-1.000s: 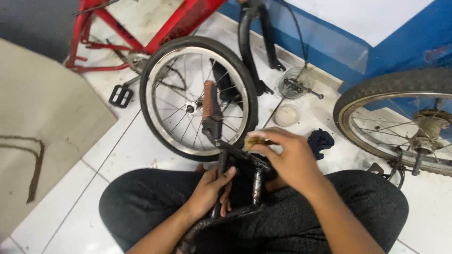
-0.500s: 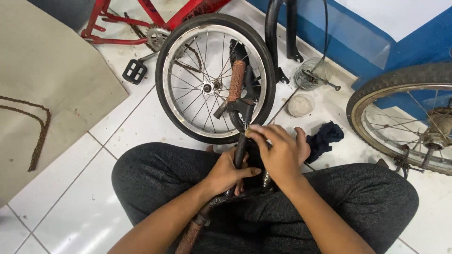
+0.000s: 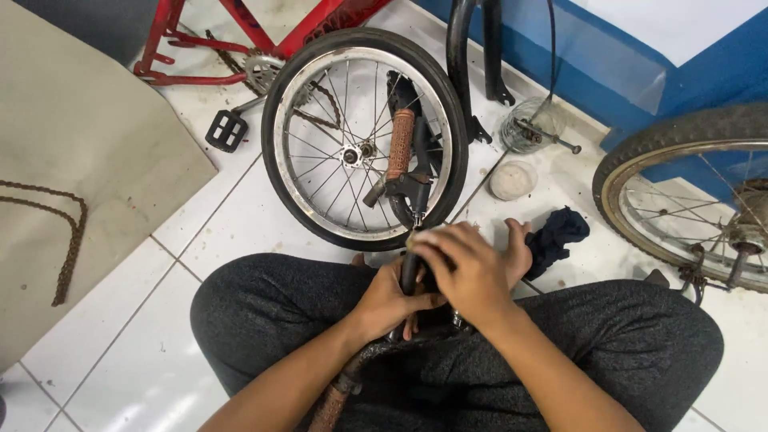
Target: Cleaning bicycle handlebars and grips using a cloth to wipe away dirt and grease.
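A black bicycle handlebar with brown grips point(image 3: 400, 156) lies across my lap, one grip reaching over the small wheel point(image 3: 364, 136) on the floor. My left hand point(image 3: 388, 300) grips the handlebar's black tube near its middle. My right hand point(image 3: 468, 268) is closed over the tube just above the left hand, covering a small part there. What lies under the right hand is hidden. The other brown grip point(image 3: 332, 404) points down past my left forearm.
A red bicycle frame point(image 3: 240, 36) with a pedal point(image 3: 226, 130) lies at the back left. A rusty chain point(image 3: 60, 240) rests on cardboard point(image 3: 88, 168). A larger wheel point(image 3: 696, 196), a dark rag point(image 3: 560, 232), a glass jar point(image 3: 528, 124) and a round lid point(image 3: 513, 180) sit on the right.
The view has shifted, so the wheel and handlebar appear further right and lower. My right hand has closed further over the tube above the left hand.
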